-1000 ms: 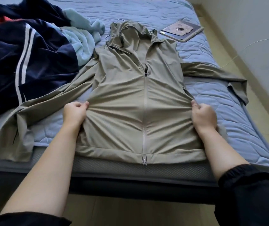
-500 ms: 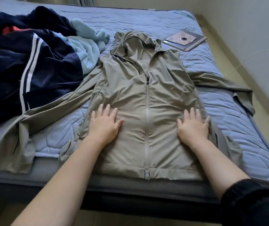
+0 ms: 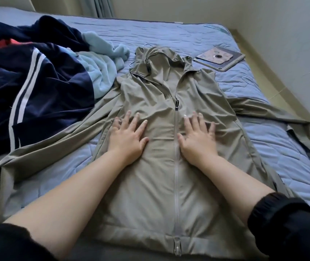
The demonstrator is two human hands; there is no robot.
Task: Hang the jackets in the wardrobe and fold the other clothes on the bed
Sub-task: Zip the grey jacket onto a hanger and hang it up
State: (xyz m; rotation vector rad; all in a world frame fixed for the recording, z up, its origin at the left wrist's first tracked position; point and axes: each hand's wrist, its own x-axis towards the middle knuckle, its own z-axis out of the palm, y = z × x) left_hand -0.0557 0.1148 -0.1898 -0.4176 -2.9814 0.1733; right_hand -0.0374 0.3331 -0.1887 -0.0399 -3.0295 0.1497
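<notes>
A thin wire hanger [image 3: 145, 45] shows only as slivers at the hood of the olive-green zip-up hooded jacket [image 3: 156, 102]. The navy velvet garment with white stripes [image 3: 43, 91] runs off the left edge, covering most of a coral-red cloth [image 3: 4, 43].

Pale cream walls [image 3: 263, 19] meet a yellowish floor [image 3: 286, 87] along the right of the blue-quilted bed [image 3: 169, 34]; grey curtains [image 3: 97, 6] hang behind it.
</notes>
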